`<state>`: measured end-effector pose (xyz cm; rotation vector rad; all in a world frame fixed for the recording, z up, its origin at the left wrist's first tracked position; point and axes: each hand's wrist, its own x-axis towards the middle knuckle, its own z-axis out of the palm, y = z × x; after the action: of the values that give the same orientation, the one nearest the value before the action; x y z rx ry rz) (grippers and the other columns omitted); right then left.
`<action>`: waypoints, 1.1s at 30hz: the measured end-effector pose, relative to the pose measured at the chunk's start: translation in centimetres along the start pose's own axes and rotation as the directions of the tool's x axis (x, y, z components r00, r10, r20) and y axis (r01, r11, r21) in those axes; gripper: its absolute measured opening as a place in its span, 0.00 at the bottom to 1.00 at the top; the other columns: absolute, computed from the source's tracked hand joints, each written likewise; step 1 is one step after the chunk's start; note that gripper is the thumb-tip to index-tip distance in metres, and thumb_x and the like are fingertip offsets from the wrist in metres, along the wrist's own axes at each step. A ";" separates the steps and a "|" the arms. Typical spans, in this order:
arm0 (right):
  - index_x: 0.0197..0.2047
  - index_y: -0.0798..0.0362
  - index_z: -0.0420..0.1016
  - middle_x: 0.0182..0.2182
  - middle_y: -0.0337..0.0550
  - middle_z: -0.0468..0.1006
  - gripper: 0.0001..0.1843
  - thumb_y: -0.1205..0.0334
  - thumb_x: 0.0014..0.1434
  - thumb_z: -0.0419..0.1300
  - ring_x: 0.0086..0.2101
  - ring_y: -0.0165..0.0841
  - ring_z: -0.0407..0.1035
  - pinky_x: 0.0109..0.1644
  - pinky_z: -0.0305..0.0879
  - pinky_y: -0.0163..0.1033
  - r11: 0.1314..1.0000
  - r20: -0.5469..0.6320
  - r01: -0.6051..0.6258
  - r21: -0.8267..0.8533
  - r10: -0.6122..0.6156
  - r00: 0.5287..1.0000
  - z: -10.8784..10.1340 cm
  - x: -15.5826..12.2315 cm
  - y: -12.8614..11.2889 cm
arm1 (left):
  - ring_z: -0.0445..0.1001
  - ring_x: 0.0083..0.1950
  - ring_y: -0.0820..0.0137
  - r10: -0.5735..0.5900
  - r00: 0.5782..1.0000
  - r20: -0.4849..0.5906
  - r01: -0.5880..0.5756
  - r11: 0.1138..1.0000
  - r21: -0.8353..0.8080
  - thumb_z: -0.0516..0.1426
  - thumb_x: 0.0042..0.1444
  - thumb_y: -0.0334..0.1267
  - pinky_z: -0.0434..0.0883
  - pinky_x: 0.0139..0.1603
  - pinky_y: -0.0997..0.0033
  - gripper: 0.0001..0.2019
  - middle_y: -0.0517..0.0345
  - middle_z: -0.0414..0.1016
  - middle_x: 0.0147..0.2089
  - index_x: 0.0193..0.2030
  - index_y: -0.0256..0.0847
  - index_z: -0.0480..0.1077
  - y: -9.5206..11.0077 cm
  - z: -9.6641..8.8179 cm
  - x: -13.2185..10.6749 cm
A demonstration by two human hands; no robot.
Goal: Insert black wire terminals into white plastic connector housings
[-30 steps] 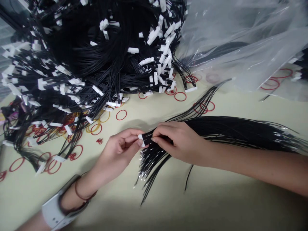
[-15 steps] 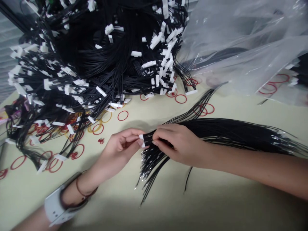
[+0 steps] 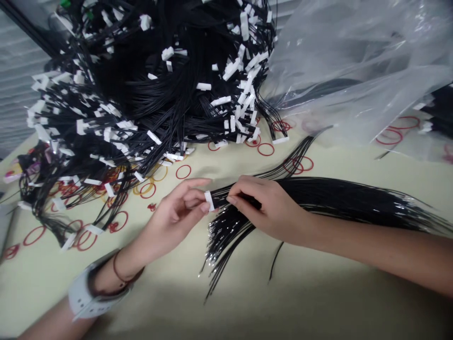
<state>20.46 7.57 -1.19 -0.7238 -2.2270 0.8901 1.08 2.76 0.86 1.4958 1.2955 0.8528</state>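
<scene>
My left hand pinches a small white connector between thumb and fingers, its index finger stretched out. My right hand meets it from the right, fingertips closed on thin black wires going into the connector. Under both hands lies a loose bundle of black wires with bare silver tips, fanned across the pale table. A white band sits on my left wrist.
A big heap of black wire harnesses with white connectors fills the upper left. Red and yellow rubber bands lie scattered on the table. Crumpled clear plastic bags cover the upper right, with more harnesses at the far right edge.
The view has shifted slightly so the heap sits lower. My left index finger has lifted and straightened; both hands stay together at the connector.
</scene>
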 end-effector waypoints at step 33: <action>0.36 0.62 0.68 0.33 0.47 0.68 0.13 0.75 0.43 0.59 0.33 0.33 0.61 0.40 0.59 0.38 0.801 0.496 0.416 -0.430 -0.176 0.850 -0.4 -0.7 -1.6 | 0.70 0.28 0.74 0.018 0.999 -0.039 -0.011 0.987 0.161 0.54 0.53 0.32 0.69 0.28 0.77 0.03 0.62 0.71 0.25 0.34 0.38 0.68 -0.7 -0.6 0.5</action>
<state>20.83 6.22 0.00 -0.3825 -2.9412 0.2771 0.38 3.38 0.37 1.6223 1.4129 0.8076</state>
